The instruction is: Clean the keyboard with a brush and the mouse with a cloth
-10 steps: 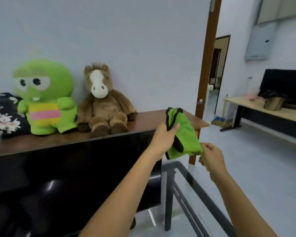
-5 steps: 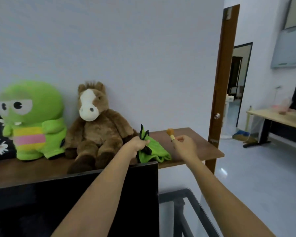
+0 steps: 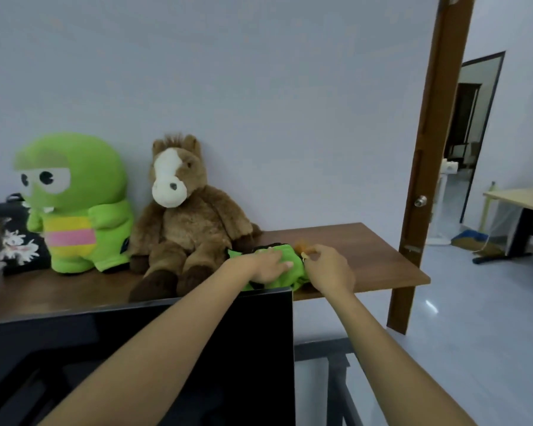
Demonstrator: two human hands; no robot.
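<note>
A green cloth (image 3: 285,276) with black trim lies bunched on the brown wooden shelf (image 3: 379,256), just right of the plush horse. My left hand (image 3: 266,264) rests flat on top of the cloth, fingers spread. My right hand (image 3: 329,267) is beside it, pinching a small brush (image 3: 302,248) with orange bristles, held just above the cloth's right edge. The keyboard and the mouse are out of view.
A brown plush horse (image 3: 182,222) and a green plush frog (image 3: 74,204) sit on the shelf against the wall. A black monitor (image 3: 136,358) stands below in front. A wooden door (image 3: 428,167) is at the right, with a desk (image 3: 523,201) beyond.
Both hands have gone from in front of the monitor up to the shelf. The cloth now lies on the shelf under my flattened left hand; the brush sank to its edge.
</note>
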